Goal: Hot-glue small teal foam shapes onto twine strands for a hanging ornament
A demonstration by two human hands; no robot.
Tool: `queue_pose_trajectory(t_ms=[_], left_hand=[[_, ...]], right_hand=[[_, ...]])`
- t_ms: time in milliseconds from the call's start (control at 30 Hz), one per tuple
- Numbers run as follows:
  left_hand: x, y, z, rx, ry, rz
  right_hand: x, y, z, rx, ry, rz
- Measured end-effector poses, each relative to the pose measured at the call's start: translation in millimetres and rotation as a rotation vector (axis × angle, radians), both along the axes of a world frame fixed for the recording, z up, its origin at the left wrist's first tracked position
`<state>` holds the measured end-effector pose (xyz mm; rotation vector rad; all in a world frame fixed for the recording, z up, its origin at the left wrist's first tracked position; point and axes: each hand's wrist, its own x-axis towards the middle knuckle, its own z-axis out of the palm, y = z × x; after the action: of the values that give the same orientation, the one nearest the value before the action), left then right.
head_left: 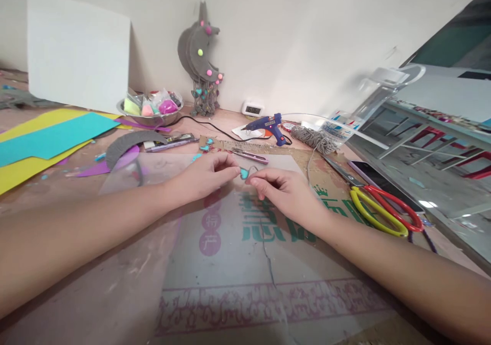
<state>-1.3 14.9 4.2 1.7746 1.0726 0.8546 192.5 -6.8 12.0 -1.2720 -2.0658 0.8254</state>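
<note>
At the middle of the work surface, my left hand [205, 177] pinches a small teal heart [244, 174] between thumb and fingertips. Close on its right, my right hand [286, 190] is closed on a thin grey cord [252, 169], which curves up beside the heart. The fingertips of both hands nearly meet, and I cannot make out whether cord and heart are joined. Just beyond them lies a pink craft knife [251, 156]. More small teal hearts [207, 144] rest behind my left hand.
Printed cardboard [230, 268] under clear sheeting covers the table. A blue glue gun [271, 126], grey yarn [315, 139], scissors [378, 207] and a phone [383, 181] lie to the right. At left are coloured sheets [57, 135] and a metal bowl [132, 119]. A grey moon ornament [194, 53] hangs behind.
</note>
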Motion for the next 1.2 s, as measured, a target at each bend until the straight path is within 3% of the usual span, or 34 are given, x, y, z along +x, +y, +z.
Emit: queue_pose_trajectory(t_ms=[300,967,1200], left_hand=[[-1.6,0.7,-2.0,0.070,0.089,-0.036],[-2.4,4.3,-4.5,0.146,0.130,-0.110],[-1.2,1.0,-1.6,0.061,0.088,-0.049]], right_hand=[[-1.9,7.0,0.0,-0.210,0.170,-0.079],[-5.8,6.9,2.0,-0.176,0.127,-0.046],[-0.5,8.8,-2.7,-0.181,0.183,0.015]])
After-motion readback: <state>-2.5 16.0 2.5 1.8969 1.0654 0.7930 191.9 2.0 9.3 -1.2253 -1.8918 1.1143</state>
